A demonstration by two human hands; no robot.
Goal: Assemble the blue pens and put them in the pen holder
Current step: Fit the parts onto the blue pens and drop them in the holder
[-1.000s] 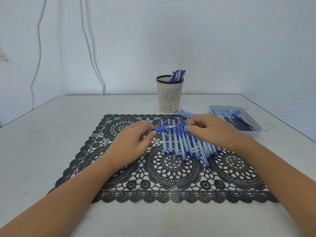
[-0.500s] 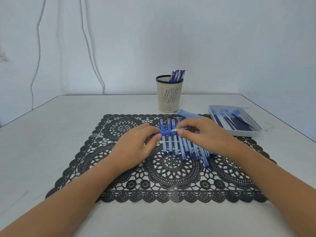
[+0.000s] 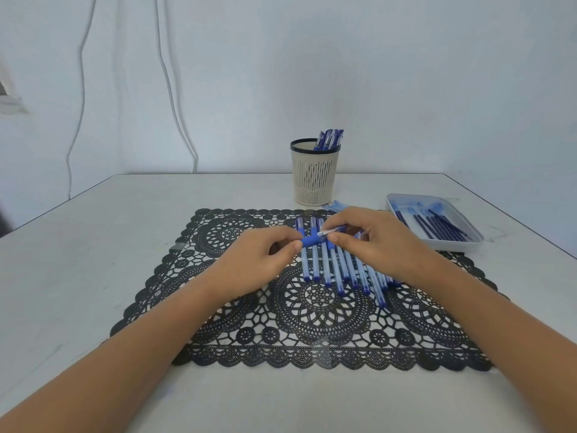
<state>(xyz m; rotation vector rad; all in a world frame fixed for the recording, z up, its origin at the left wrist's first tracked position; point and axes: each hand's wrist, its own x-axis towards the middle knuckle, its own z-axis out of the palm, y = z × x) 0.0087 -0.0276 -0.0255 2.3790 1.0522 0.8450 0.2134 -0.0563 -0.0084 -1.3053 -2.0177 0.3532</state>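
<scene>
My left hand (image 3: 254, 265) pinches the blue grip end of a pen (image 3: 312, 241) held level above the mat. My right hand (image 3: 371, 242) pinches the clear cap end (image 3: 332, 231) of the same pen, and the two parts meet between my fingertips. Under them a row of several blue pen barrels (image 3: 335, 270) lies side by side on the black lace placemat (image 3: 312, 310). The beige slotted pen holder (image 3: 314, 173) stands behind the mat with several finished blue pens (image 3: 330, 139) leaning in it.
A clear plastic tray (image 3: 437, 243) with several dark blue refills sits at the right of the mat. A few light blue parts (image 3: 335, 206) lie beside the holder's base. The table's right edge runs close to the tray. White cables hang on the wall at left.
My right hand has moved left from the row of barrels to the pen in my left hand, bringing a clear part onto it. My left hand has barely shifted.
</scene>
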